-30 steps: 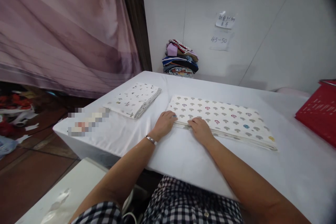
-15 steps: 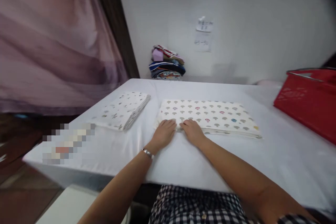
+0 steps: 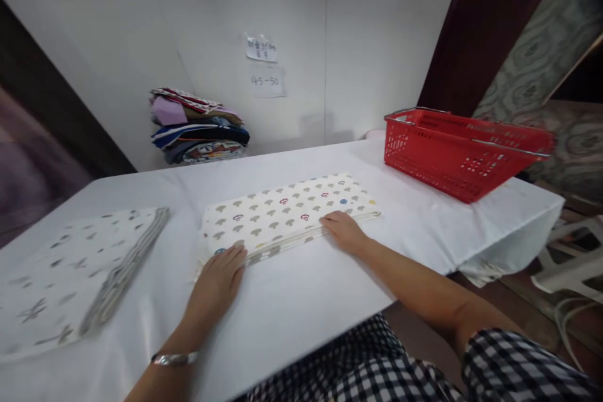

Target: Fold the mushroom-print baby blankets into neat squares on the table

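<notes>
Item: folded mushroom-print cloth (image 3: 287, 210), lying flat at the middle of the white tabletop (image 3: 301, 301), long edge toward the person.

Left hand (image 3: 217, 281): grip released, palm down, fingertips resting on the cloth's near left corner. A bracelet (image 3: 175, 359) sits on the wrist.

Right hand (image 3: 345, 231): grip released, fingers flat on the near edge toward the right end.

Handling note: judged best pressed evenly outward along the edge, layers kept aligned, so no crease bunches.

Adjacent: second folded patterned cloth (image 3: 70, 276) well to the left; red basket (image 3: 459, 151) at the far right; stack of folded fabrics (image 3: 198, 129) against the wall, under two paper notes (image 3: 264, 66).
</notes>
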